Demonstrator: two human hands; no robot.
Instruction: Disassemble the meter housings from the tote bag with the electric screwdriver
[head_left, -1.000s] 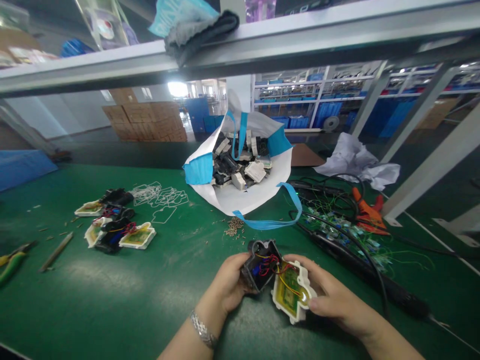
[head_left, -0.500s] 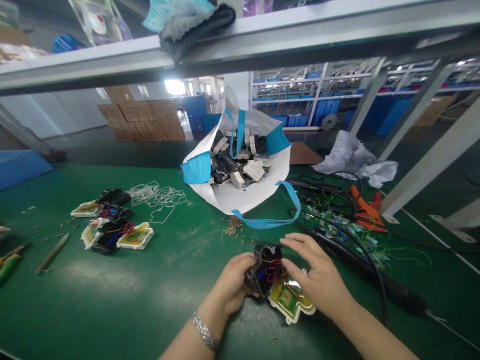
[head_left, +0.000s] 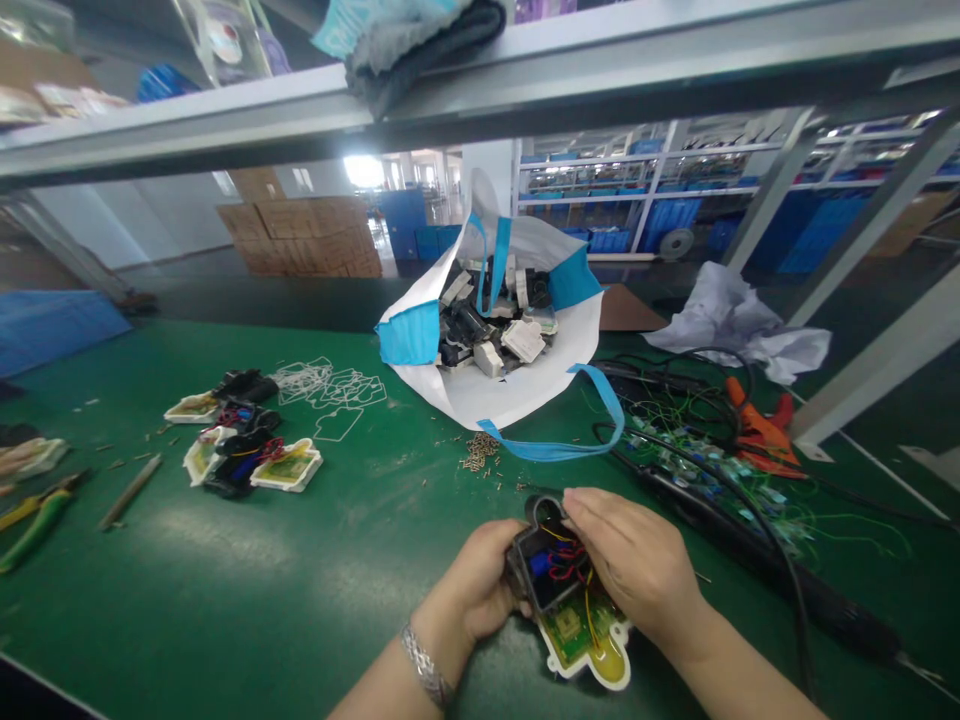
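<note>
Above the green table point(head_left: 360, 580), the black housing point(head_left: 534, 548) is grasped by the left hand point(head_left: 484, 580), the nearer one; its right edge is overlapped by the right hand point(head_left: 637, 560), grip hidden; the white-rimmed cover point(head_left: 581, 645) is angled wearerward between both.

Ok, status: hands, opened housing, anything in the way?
Left hand gripping black housing; right hand at its right edge. White-rimmed circuit-board cover open alongside, wired to it. Loose screws beyond, apart from the hands.
</note>
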